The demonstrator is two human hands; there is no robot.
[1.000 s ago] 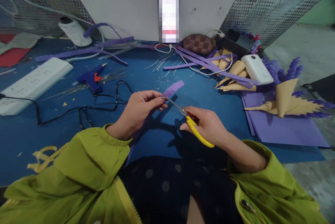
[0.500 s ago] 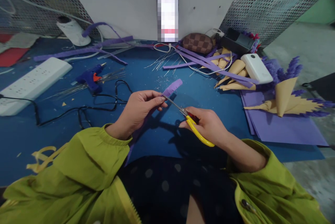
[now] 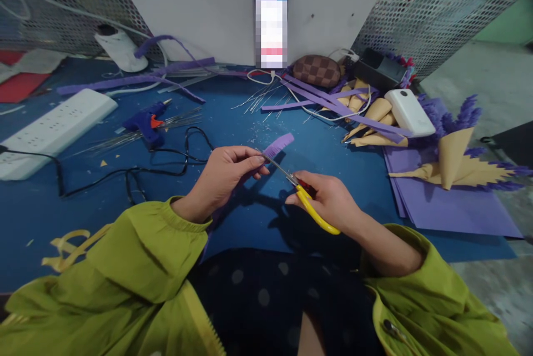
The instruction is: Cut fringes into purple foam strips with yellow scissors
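Between the thumb and fingers of my left hand (image 3: 233, 173) is a purple paper strip (image 3: 280, 145). Fine slits run along the edge of its free end, which points up and to the right. My right hand (image 3: 328, 197) grips a pair of scissors (image 3: 317, 214) with yellow handles. Their blades reach left to the strip, close by my left fingertips. Whether the blades are fully together I cannot tell. The rest of the strip passes under my left hand and is mostly hidden by it and the sleeve.
A blue glue gun (image 3: 147, 123) lies on wires at left, beside a white power strip (image 3: 58, 131) and black cord. A phone (image 3: 271, 28) leans upright at the back. Purple strips (image 3: 333, 101), a white power bank (image 3: 410, 113), paper-wrapped purple flowers (image 3: 456, 156) and purple sheets (image 3: 462, 209) lie right.
The strip's free end has tipped slightly down and to the right. Both hands keep nearly the same places, and the whole view has shifted a little.
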